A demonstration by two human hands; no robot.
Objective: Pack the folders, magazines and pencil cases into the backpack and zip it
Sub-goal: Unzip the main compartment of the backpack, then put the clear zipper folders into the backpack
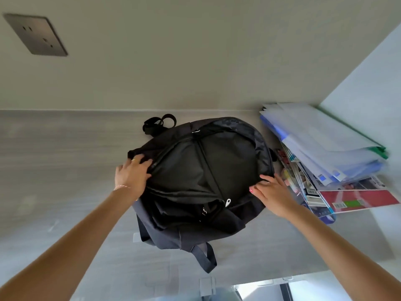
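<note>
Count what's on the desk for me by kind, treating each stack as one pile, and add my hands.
Black fabric backpack: 1
Pile of translucent plastic folders: 1
Pile of glossy magazines: 1
Hands on the backpack, left hand and right hand: 2
Total: 5
</note>
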